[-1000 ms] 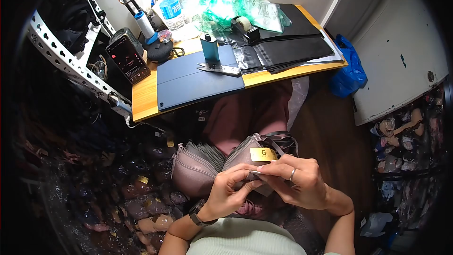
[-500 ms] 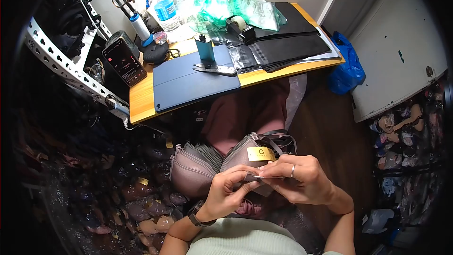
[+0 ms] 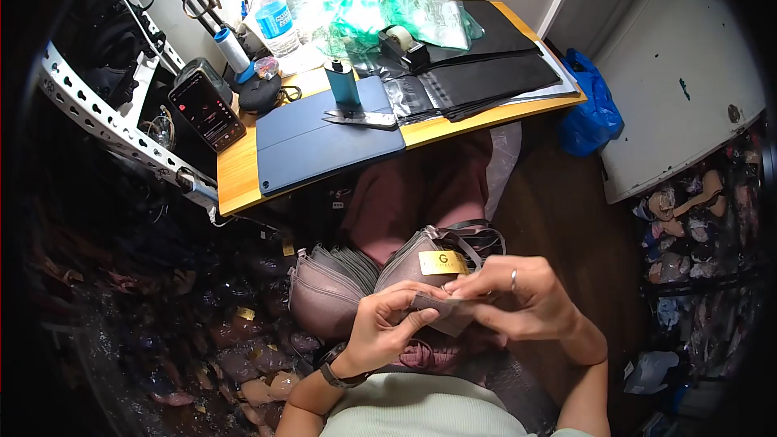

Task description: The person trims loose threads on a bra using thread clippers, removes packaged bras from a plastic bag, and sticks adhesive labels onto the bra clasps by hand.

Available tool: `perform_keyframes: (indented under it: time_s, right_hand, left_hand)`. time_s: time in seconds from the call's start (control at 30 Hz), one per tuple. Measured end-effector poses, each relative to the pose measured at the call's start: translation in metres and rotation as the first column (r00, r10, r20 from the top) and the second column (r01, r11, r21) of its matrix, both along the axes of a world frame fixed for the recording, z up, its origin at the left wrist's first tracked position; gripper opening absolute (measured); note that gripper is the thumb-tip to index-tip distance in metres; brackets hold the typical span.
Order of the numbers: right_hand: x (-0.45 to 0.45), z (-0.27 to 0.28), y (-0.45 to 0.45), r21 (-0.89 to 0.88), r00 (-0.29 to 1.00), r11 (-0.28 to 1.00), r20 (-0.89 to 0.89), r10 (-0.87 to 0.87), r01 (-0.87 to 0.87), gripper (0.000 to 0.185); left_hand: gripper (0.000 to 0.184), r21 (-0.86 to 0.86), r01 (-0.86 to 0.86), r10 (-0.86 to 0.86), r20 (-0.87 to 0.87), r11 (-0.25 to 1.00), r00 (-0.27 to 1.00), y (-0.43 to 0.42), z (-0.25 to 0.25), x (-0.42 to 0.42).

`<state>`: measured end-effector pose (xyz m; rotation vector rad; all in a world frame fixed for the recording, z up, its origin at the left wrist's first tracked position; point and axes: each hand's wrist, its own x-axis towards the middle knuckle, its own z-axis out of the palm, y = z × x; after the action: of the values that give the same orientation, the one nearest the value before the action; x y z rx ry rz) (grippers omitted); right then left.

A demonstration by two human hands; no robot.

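Observation:
A stack of mauve-grey bras (image 3: 328,295) rests on my lap, cups nested together, with a gold tag (image 3: 443,262) marked G on the right-hand cup. My left hand (image 3: 388,328) pinches a flat grey-mauve bra band (image 3: 433,304) between thumb and fingers, just below that tag. At the other end of the band, my right hand (image 3: 524,299), wearing a ring, has thumb and fingers closed near its edge; its fingertips partly hide what they grip. Dark straps (image 3: 486,239) loop up behind the right hand.
Ahead stands a wooden desk (image 3: 235,186) with a blue tablet case (image 3: 324,146), scissors (image 3: 360,119), a teal box-like device (image 3: 341,85), a propped phone (image 3: 206,109), a tape dispenser (image 3: 405,50) and black plastic bags (image 3: 494,81). Bagged garments lie at both sides.
The band between my hands has turned so more of its flat face shows. My right hand has shifted slightly right and up. The whole view has moved a little.

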<state>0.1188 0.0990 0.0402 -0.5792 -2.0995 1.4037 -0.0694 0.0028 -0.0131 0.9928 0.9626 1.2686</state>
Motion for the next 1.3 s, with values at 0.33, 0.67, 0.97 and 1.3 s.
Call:
perform_keyframes:
  time_s: [0.33,0.67,0.97,1.3]
  right_hand:
    - [0.117,-0.149,0.028,0.022,0.387,0.984,0.918,-0.091,0.179,0.009]
    - [0.164,-0.278,-0.006,0.296,0.702,0.934,0.622,-0.347,0.2,0.016]
    - [0.172,-0.225,0.024,-0.299,0.657,0.943,0.742,0.135,0.144,0.018]
    - [0.053,-0.026,-0.024,-0.579,0.938,0.808,-0.329,-0.114,-0.105,0.018]
  left_hand:
    - [0.085,0.152,-0.32,0.328,-0.713,0.935,0.62,0.015,-0.053,-0.008]
    - [0.074,0.103,-0.352,0.327,-0.671,0.93,0.666,0.017,-0.07,-0.013]
    - [0.065,0.307,-0.327,0.436,-0.763,0.894,0.478,0.016,-0.049,-0.005]
    - [0.023,0.141,0.078,-0.059,-0.133,0.987,0.989,0.029,-0.002,0.026]
